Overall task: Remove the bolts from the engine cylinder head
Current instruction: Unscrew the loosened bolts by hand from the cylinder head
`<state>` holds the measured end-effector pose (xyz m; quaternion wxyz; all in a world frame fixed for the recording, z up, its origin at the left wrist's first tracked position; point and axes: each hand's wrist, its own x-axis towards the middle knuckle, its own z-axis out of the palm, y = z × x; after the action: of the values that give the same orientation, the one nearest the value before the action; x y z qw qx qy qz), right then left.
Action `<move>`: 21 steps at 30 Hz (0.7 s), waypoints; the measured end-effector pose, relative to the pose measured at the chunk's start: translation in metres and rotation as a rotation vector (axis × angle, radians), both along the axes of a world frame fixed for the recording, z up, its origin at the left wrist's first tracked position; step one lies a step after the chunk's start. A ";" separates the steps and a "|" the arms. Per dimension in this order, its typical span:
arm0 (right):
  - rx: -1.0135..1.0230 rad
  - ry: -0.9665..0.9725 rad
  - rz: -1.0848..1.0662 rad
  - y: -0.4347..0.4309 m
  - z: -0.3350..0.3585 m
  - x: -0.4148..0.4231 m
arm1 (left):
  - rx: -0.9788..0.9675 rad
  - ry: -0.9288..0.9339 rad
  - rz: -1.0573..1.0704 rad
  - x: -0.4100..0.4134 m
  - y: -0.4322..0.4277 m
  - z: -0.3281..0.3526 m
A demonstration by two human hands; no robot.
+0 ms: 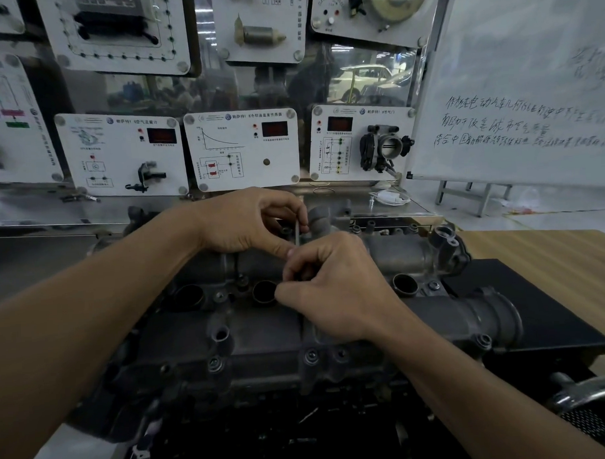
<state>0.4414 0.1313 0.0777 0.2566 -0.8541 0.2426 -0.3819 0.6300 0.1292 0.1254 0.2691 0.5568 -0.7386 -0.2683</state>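
Observation:
A dark grey engine cylinder head (263,337) fills the middle of the view, with round plug wells along its top and several bolts (311,355) along its front edge. My left hand (249,221) pinches the upper part of a thin metal hex key (296,233) that stands upright over the far side of the head. My right hand (334,290) is just in front, fingers curled round the lower part of the same key. The key's tip and the bolt under it are hidden by my hands.
Behind the engine stand white training panels (241,149) with sensors and a throttle body (387,147). A whiteboard (515,84) leans at the right. A wooden table (549,255) and a black box (537,310) lie right of the head. Chrome parts (588,394) sit at the lower right.

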 end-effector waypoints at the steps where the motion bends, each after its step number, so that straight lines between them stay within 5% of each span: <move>1: 0.001 0.000 0.001 0.000 0.000 0.000 | -0.008 -0.001 0.005 -0.001 0.000 0.000; 21: 0.285 -0.118 0.108 -0.013 0.001 -0.016 | -0.178 0.029 0.172 -0.020 0.006 -0.017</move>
<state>0.4255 0.1180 0.0784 0.4091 -0.7970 0.2326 -0.3786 0.6104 0.1350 0.1088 0.3502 0.5881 -0.7050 -0.1858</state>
